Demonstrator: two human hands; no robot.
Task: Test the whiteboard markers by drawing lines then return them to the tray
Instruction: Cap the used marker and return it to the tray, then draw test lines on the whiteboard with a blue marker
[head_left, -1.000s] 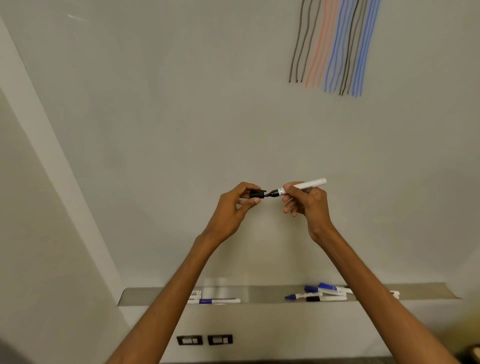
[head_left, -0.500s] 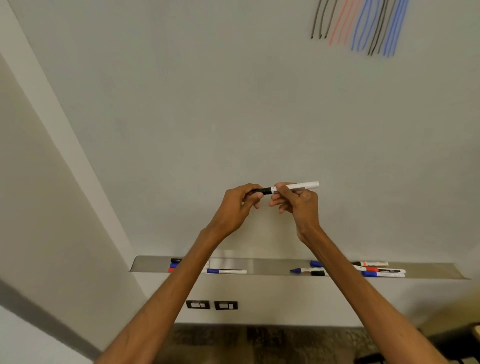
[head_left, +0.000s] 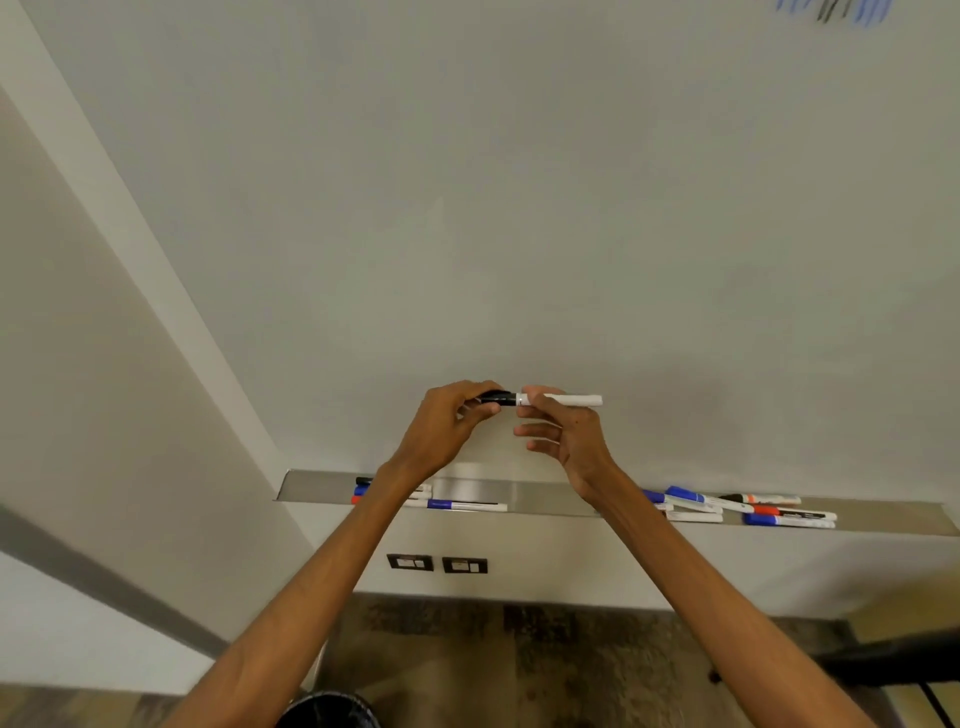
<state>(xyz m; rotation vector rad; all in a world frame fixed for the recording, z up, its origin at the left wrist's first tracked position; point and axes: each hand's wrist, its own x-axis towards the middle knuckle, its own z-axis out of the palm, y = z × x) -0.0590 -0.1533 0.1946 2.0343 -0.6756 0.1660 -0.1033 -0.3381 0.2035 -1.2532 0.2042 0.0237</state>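
Cap now pushed onto marker | your left hand fingers grip black cap | right hand thumb and forefinger pinch white barrel, other fingers spread.

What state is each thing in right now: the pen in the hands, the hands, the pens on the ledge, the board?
black marker: capped, held level
left hand: gripping the black cap end
right hand: pinching the white barrel, lower fingers spread
tray: holding markers at both ends
tray markers: lying flat, capped
whiteboard: test lines at top right
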